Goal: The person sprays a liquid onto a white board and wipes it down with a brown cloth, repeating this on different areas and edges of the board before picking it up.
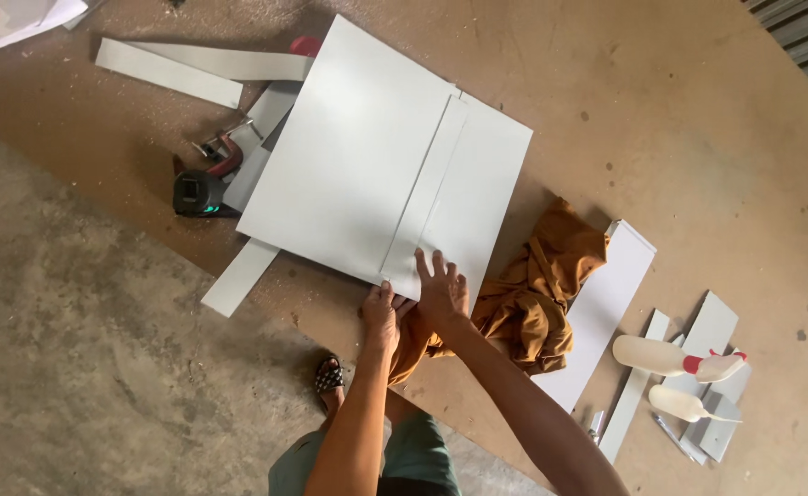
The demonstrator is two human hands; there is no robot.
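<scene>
On the brown board [661, 119] laid over the concrete floor [82, 367], a big white panel [349, 156] lies flat, with a narrow white strip [427, 184] running along it beside a second white panel [477, 193] that butts up on the right. Right hand [442, 289] is down on the near end of that strip, fingers spread and pressing flat, not gripping anything. Left hand [381, 317] sits just beside it at the panel's near edge, fingers curled over the rim; whether they pinch the sheet or only steady it, I cannot tell. That panel looks thin, stiff and smooth-faced, probably light for its spread but awkward and slippery under a palm, so the edges look like the best place to take hold, two hands well apart. An orange cloth [537, 294] is bunched right against the near corner, touching the sheet, and could snag under it. More white offcuts [192, 69] poke out from beneath on the far left, beside a red clamp [225, 152] and a black tape measure [197, 193]. To the right, another long white board [606, 312], then two squeeze bottles [675, 363] lying on small pieces. A sandalled foot [329, 377] stands at the board's edge.
</scene>
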